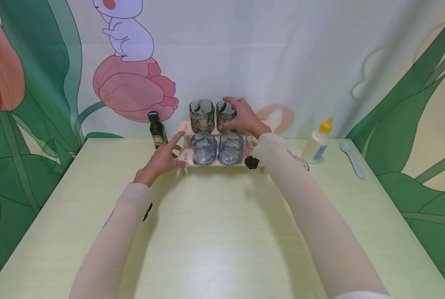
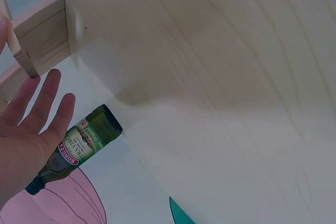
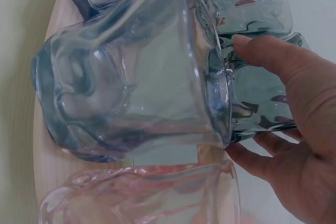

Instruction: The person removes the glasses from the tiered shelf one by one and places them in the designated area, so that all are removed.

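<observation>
I watch a person's right hand [image 1: 243, 118] grip the right-hand smoky glass [image 1: 223, 116] on the upper tier of a wooden rack [image 1: 187, 156], beside a second smoky glass [image 1: 201, 116], as the left hand [image 1: 163, 157], fingers spread and grasping nothing, touches the rack's left end on the bench [image 1: 207, 216]. Two blue glasses [image 1: 204, 150] and a pink glass [image 3: 147, 198] occupy the lower tier. I judge five glasses in place, only that grip unreleased; whether the upper tier's right end lacks one, I cannot tell.
</observation>
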The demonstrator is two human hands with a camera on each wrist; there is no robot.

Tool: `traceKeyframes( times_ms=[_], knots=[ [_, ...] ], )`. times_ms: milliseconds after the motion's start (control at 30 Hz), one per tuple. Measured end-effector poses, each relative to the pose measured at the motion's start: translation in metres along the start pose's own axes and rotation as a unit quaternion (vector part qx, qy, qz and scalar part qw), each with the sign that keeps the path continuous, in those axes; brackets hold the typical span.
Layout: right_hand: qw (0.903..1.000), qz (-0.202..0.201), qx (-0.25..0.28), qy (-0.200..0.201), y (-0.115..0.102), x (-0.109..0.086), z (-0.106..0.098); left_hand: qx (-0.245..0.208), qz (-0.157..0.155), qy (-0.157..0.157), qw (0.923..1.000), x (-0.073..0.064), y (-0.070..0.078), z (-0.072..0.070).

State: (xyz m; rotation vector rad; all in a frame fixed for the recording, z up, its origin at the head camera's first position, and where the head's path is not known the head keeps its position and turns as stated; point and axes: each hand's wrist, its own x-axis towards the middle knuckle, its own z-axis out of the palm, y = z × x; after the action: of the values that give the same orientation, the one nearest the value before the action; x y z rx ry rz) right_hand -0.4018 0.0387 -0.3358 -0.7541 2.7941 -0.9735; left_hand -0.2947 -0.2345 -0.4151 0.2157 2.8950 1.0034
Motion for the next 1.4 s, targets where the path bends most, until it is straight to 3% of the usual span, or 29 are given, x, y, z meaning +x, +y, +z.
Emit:
traceKeyframes(
  times_ms=[800,1400],
  knots=[
    [0.9997,-0.009,0.008,0.021,0.002,-0.004,-0.005,-0.005,-0.001,0.000,1.0000,0.000,0.000,-0.001],
    [0.9981,-0.018,-0.004,0.058,0.011,-0.017,-0.031,0.000,-0.005,0.003,1.0000,0.000,-0.001,0.000]
  ],
)
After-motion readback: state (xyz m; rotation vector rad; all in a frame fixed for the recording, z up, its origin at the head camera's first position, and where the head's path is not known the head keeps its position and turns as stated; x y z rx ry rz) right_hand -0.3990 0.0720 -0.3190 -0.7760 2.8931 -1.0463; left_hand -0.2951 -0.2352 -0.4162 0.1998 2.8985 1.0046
